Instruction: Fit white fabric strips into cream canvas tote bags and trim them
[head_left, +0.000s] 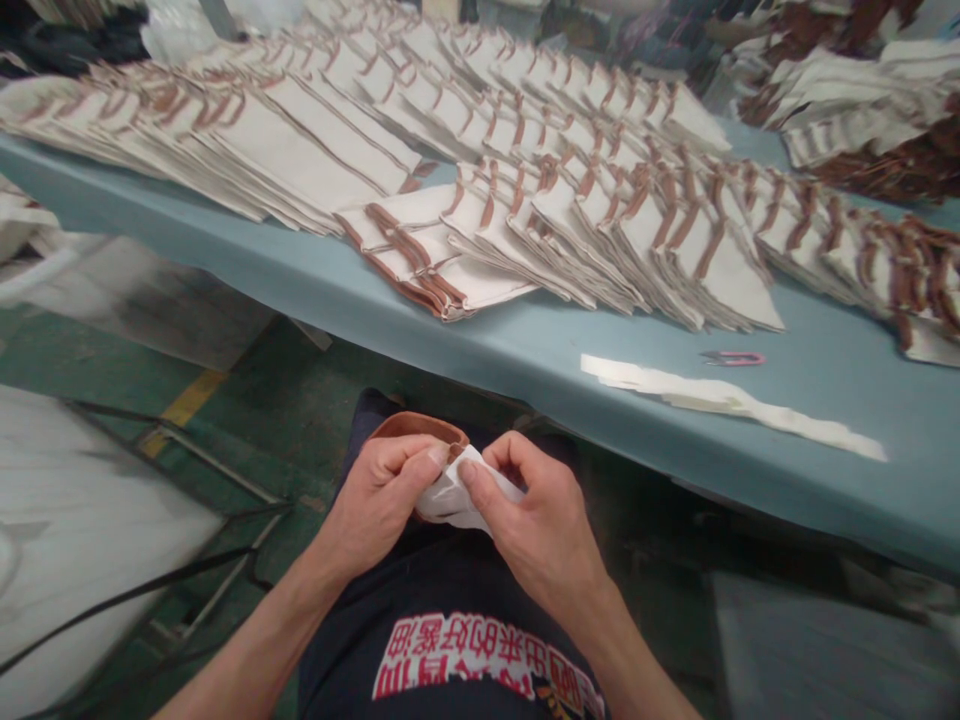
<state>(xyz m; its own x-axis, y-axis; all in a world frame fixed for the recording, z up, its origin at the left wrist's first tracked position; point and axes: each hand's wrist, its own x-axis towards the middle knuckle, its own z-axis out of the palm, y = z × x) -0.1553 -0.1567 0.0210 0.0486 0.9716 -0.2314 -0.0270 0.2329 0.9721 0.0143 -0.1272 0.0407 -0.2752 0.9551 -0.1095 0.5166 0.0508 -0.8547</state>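
Over my lap, my left hand [394, 490] pinches the end of a brown leather strap [420, 428], which curves up behind the fingers. My right hand [529, 490] grips a piece of thin white material [457, 500], its thumb pressed on top. The white piece meets the strap's end between the two thumbs. Part of it is hidden under the fingers, and I cannot tell if it is paper or cloth.
Many cream fabric pieces with brown trim [645, 230] overlap in rows on the blue-covered table [525, 350]. Near its front edge lie pink-handled thread snips [735, 358] and white strips [727, 395]. A metal frame [217, 470] and a white sack [82, 540] stand at left.
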